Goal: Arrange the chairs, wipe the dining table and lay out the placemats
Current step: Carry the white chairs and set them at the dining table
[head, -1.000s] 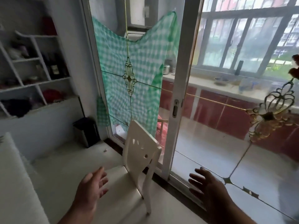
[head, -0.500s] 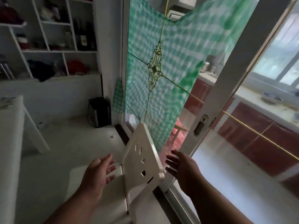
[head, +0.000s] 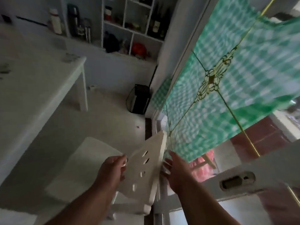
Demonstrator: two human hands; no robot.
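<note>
A white chair stands by the glass door, its backrest (head: 146, 174) with several cut-out holes low in the middle and its seat (head: 84, 166) to the left. My left hand (head: 112, 171) is at the backrest's left edge, fingers apart and touching or nearly touching it. On the other side, between the backrest and the door, my right hand (head: 175, 172) has its fingers spread. Neither hand is closed around the chair. The white dining table (head: 32, 88) fills the left side, with one leg showing.
A black bin (head: 139, 101) stands on the floor by the wall corner. White shelves (head: 133, 31) with bottles and small items hang behind. The sliding glass door (head: 211, 127) with a green checked cloth behind it runs close along the chair's right side.
The view has swung left and down toward the chair. Both hands have closed in on the backrest, the right one coming in from the far right to its right edge.
</note>
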